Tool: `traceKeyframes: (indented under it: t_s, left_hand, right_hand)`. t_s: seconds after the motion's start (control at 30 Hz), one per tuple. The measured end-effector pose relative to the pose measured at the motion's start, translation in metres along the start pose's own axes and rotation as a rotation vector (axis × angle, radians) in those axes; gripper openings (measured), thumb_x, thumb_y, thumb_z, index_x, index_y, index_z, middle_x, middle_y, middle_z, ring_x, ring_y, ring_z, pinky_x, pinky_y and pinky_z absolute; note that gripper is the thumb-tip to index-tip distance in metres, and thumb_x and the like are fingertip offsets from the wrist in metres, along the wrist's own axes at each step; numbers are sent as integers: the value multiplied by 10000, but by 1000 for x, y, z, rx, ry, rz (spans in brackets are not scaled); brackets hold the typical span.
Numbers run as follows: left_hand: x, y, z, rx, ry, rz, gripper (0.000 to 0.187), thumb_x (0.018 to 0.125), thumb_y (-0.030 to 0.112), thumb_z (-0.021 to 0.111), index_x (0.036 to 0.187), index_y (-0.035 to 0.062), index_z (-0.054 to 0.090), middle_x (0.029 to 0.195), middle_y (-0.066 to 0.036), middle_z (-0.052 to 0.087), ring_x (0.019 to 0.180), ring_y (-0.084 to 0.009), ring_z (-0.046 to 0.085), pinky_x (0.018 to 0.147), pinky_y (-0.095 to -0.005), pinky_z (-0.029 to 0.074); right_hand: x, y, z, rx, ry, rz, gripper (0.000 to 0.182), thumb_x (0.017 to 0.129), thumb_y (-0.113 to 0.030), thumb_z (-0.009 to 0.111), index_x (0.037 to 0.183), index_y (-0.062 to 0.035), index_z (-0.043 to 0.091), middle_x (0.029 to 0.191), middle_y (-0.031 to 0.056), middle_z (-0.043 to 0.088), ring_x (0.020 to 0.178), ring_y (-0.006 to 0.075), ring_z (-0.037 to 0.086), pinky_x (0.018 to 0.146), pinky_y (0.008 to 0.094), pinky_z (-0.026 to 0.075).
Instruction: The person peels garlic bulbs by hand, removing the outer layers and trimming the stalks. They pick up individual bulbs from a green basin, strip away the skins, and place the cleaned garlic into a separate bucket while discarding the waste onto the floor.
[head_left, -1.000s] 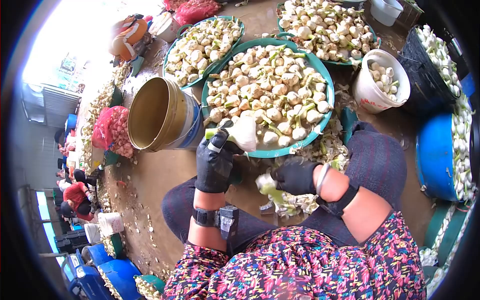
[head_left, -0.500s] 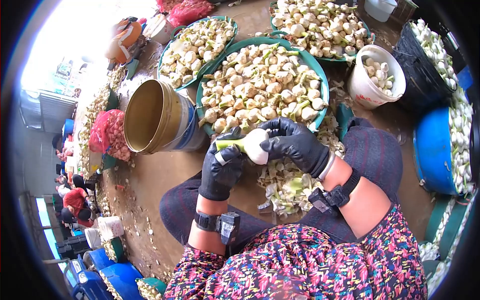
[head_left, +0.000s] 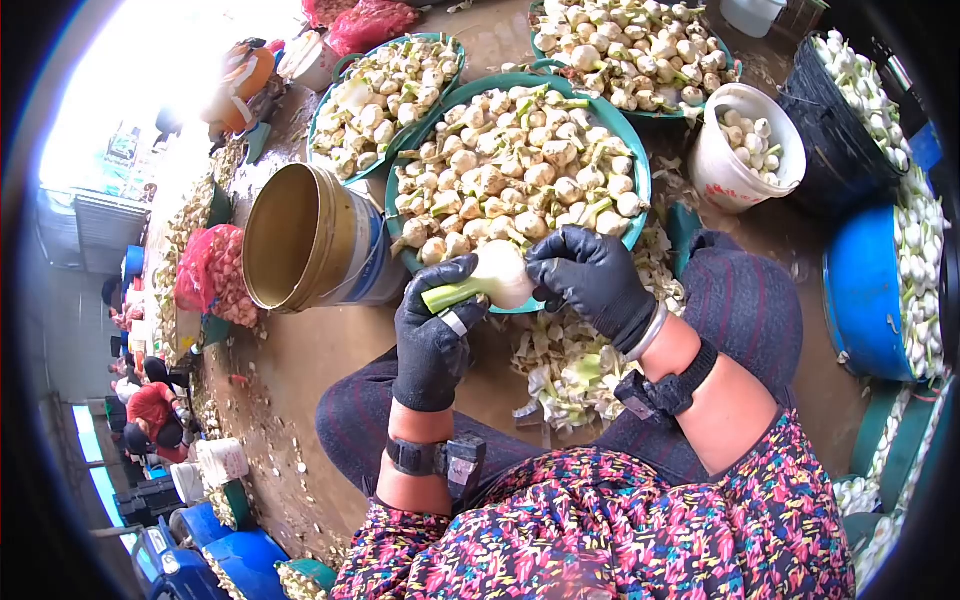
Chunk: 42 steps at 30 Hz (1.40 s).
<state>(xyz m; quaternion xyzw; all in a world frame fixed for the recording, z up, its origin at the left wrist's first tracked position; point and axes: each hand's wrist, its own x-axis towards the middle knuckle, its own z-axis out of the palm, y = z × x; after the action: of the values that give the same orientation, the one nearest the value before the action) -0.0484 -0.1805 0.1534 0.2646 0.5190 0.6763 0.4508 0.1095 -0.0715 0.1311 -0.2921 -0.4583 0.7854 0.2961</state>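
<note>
A white garlic bulb (head_left: 505,277) with a cut green stem lies sideways in front of me. My left hand (head_left: 432,335), in a black glove with a pale band around one finger, is closed around its stem end. At the root end, the gloved fingers of my right hand (head_left: 590,285) are pinched together against the bulb's edge; whatever lies between their tips is hidden. Just beyond both hands stands a green tub (head_left: 645,165) heaped with unpeeled garlic bulbs. Below them, a pile of peeled skins (head_left: 570,375) lies on the floor between my legs.
An open tan bucket (head_left: 290,240) stands left of the tub. To the right are a white bucket (head_left: 710,160) with peeled bulbs, a black tub (head_left: 825,140) and a blue tub (head_left: 865,285). More garlic tubs stand behind. Other people (head_left: 155,410) sit far left.
The bulb and my left hand have shifted slightly up. My right fingers have moved from gripping the bulb's side to a tight pinch at its root end. The view has shifted slightly.
</note>
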Motion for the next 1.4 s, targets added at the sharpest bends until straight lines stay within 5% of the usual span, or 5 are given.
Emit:
traceKeyframes:
  t_s: [0.77,0.9,1.1,1.2,1.4]
  left_hand:
    - [-15,2,-4,-93,-79,-100,404,581,-198,560,918,25,558,1067,-121,580,1080,-248,519,949,-360,402]
    - [-14,3,-7,-78,-43,-81,393,581,-193,565,908,26,563,1063,-110,581,1079,-245,519,951,-360,398]
    - [-11,6,4,584,-157,300,357,597,-180,584,864,55,618,1028,-96,592,1055,-239,535,941,-363,410]
    - [-9,13,15,1047,-245,601,227,619,-93,664,782,63,640,939,-96,599,961,-258,558,875,-358,435]
    - [-10,12,17,1029,-337,613,406,544,-166,557,828,102,670,962,-116,596,1013,-277,558,951,-412,407]
  right_hand:
    - [7,7,-2,-630,88,-195,107,738,-83,564,791,-1,609,648,51,615,592,92,574,585,265,473]
    - [5,-2,-4,-181,59,-46,122,747,-96,565,818,-8,610,633,41,603,596,100,579,584,273,476]
    - [-2,3,0,-374,-6,8,163,744,-155,611,808,-8,639,660,77,628,585,102,566,592,270,470]
    - [-5,-4,2,-632,19,-144,178,730,-166,568,778,-5,625,665,167,608,604,246,610,600,334,472]
    - [-3,-6,1,-766,54,-165,144,722,-150,541,710,-17,595,647,167,590,594,295,592,604,363,472]
